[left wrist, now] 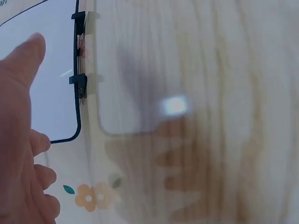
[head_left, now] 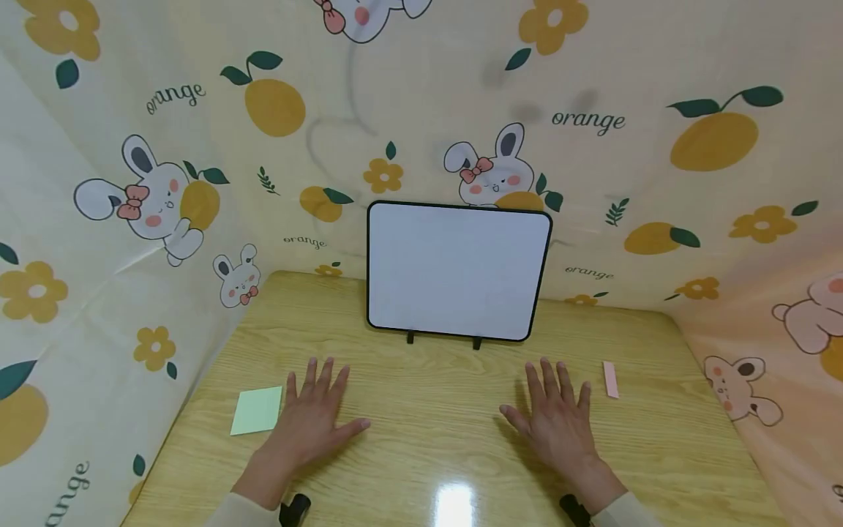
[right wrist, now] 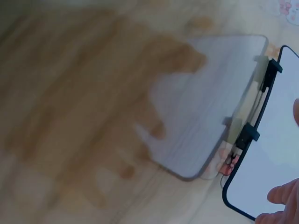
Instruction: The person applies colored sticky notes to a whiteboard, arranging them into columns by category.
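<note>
My left hand is spread palm down over the wooden table, its fingers straight and its thumb pointing inward. Just left of it lies a square pale green sheet, like a sticky note. On the other side my right hand is held the same way, fingers apart. A narrow pink paper strip lies to the right of its fingertips. Neither hand holds anything. Beyond both hands a blank whiteboard with a black frame stands upright on small black feet. The left wrist view shows the left hand beside the board's reflection.
The glossy wooden table reflects a bright light near its front edge. A cream cloth printed with oranges, flowers and rabbits hangs behind and along both sides. Black straps with a dark piece sit at the wrists.
</note>
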A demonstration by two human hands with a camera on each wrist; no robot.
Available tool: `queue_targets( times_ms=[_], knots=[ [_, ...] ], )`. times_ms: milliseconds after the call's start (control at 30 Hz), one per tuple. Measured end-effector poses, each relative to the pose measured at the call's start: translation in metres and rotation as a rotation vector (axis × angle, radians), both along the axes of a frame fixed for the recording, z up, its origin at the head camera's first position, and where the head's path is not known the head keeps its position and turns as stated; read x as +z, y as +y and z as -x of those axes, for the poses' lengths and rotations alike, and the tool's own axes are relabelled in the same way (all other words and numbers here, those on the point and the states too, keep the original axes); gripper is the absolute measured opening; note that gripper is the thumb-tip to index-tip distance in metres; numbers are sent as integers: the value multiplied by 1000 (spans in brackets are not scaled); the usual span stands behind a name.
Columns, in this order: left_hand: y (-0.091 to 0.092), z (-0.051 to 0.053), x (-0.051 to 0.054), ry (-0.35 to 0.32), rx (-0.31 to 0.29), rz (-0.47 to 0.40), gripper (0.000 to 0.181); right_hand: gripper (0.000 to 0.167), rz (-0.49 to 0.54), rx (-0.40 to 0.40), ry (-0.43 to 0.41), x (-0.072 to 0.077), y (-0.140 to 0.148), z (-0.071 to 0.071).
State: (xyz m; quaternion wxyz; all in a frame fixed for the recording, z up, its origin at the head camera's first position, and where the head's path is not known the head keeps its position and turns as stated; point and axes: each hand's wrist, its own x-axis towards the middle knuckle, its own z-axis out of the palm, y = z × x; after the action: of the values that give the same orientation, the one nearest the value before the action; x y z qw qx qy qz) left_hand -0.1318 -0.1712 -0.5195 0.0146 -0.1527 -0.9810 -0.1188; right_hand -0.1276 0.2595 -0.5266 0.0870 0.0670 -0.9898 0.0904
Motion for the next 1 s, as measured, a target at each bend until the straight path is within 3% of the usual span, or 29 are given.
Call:
queue_targets(
  times_ms=[200,400,567,733,867,1000],
  knots=[
    [-13,-8,-7,26,55,-39,89,83,24,75,45,0,-5,0],
    [-35,-20,-6,-31,134,-101,89,78,68,115,50,-2,-18,3],
    [-53,-30,-4,-66,199,-94,92,77,81,119,33,-1,-32,7],
    [-63,-37,-8,-123,268,-67,92,77,63,125,24,-2,-40,11],
    [-63,-38,-14,-159,276,-52,91,78,36,130,19,-5,-42,13],
    [-54,-33,-17,-157,232,-56,85,76,27,138,26,-7,-42,13]
  ],
)
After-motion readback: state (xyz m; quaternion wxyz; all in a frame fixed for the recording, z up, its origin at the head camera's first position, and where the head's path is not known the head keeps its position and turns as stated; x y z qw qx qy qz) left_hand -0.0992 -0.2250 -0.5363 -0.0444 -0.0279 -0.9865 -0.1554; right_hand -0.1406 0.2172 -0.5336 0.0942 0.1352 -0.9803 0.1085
